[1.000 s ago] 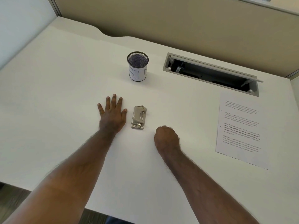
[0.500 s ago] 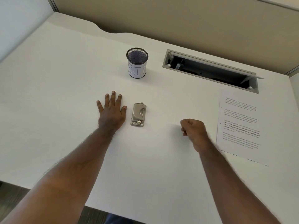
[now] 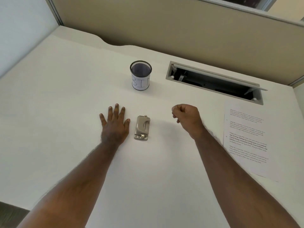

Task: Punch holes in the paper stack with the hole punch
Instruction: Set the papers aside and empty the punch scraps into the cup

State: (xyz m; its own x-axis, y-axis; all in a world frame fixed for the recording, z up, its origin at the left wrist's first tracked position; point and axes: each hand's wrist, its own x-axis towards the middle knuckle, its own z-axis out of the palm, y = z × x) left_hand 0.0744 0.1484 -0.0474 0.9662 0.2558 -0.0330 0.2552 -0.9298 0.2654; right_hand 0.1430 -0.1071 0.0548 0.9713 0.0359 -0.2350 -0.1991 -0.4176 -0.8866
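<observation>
Head view, the only view. White bench (image 3: 65,112), seen from above

Left hand (image 3: 115,127) lies flat, palm down on the bench, fingers (image 3: 116,111) spread and straight, gripping nothing. Thumb tip just beside the hole punch (image 3: 142,128), apparently not touching it

Hole punch: small, grey metal, lying near the middle of the bench between the two hands, long axis pointing away from the person. Nothing holds it

Right hand (image 3: 186,118) hovers off the bench to the right of the punch, curled into a loose fist, fingers drawn together toward the palm. Nothing visible inside the fist; empty as far as can be seen

Paper stack (image 3: 245,139): printed sheets lying flat at the right side of the bench, well apart from the punch, right forearm passing just beside their left edge. How many sheets, cannot tell

Also present: mesh cup (image 3: 140,75) with a paper label, standing upright beyond the punch; open cable hatch (image 3: 213,81) set into the bench at the back right

Step in hand, as judged: the very start, nothing gathered, no hole made. Punch and paper both untouched

Next move calls for bringing the two together: either draw the sheets across to the punch or carry the punch over, square the stack's edge, slide it into the punch's slot, then press the lever down
</observation>
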